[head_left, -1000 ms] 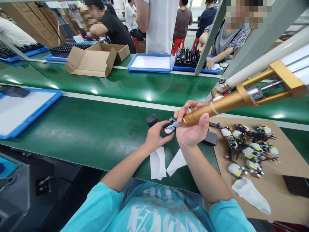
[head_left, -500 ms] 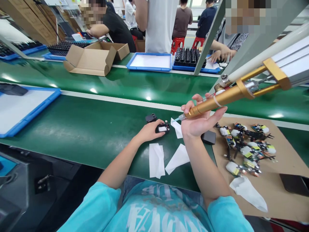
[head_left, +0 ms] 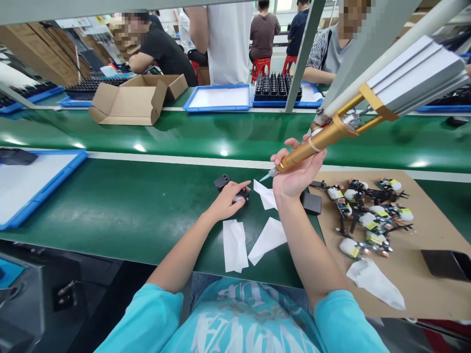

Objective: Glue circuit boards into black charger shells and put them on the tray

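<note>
My left hand (head_left: 223,200) rests on the green bench, its thumb and fingers around a small open black plastic housing (head_left: 244,194) with a white part inside. Its index finger stretches over the top. Just behind stands a black plastic block (head_left: 221,182) with small slots. My right hand (head_left: 294,177) is palm up, fingers curled behind the gold barrel of a glue dispenser (head_left: 309,149), thumb stretched out alongside. The pale blue needle tip (head_left: 265,177) points down left, apart from the housing, above a white paper wipe (head_left: 265,195). A dark box-shaped cover (head_left: 311,202) sits beside my right wrist.
White wipes (head_left: 235,245) lie near the front edge. On cardboard (head_left: 434,235) to the right are several wired electronic assemblies (head_left: 371,211) and a black phone-like slab (head_left: 445,264). A blue-rimmed tray (head_left: 44,196) is at left. Co-workers sit beyond the green belt (head_left: 176,135).
My left index finger has straightened across the housing, now covering more of it. The dispenser stays in my right hand, its needle still left of my palm. The camera view has shifted slightly.
</note>
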Action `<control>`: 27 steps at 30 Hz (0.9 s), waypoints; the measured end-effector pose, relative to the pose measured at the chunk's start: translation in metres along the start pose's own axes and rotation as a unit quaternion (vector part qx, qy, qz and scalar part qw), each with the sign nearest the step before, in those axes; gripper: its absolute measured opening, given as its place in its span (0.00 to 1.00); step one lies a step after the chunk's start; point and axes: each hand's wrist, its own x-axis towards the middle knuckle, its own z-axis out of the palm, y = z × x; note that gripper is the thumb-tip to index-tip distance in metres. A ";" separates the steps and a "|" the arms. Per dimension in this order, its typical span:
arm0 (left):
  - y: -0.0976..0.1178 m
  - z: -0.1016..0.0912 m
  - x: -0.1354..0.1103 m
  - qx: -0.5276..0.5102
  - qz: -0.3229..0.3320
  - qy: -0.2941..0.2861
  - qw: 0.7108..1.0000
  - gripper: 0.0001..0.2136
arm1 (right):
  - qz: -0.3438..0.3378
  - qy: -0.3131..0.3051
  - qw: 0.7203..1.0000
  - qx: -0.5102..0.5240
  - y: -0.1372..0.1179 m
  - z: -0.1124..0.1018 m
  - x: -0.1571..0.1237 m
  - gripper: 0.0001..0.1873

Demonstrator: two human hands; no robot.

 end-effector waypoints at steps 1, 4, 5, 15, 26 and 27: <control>0.001 -0.002 -0.002 0.015 0.006 -0.012 1.000 0.23 | 0.000 0.000 1.000 0.000 0.000 0.000 0.001 0.18; 0.002 -0.004 -0.004 0.041 0.009 -0.020 0.999 0.20 | 0.000 0.001 1.000 -0.003 0.001 -0.002 0.002 0.18; 0.001 -0.004 -0.004 0.046 0.006 -0.017 0.999 0.19 | 0.000 0.000 1.000 -0.004 0.001 -0.002 0.003 0.18; -0.001 0.012 -0.003 0.102 0.025 0.005 0.994 0.12 | -0.002 -0.001 1.000 0.006 0.001 -0.003 0.004 0.18; 0.001 0.014 -0.007 0.328 -0.025 0.075 0.941 0.15 | 0.006 0.007 1.000 -0.014 0.000 -0.004 0.005 0.19; 0.000 0.011 -0.006 0.336 -0.038 0.103 0.936 0.17 | 0.005 0.005 1.000 -0.011 0.000 -0.004 0.005 0.19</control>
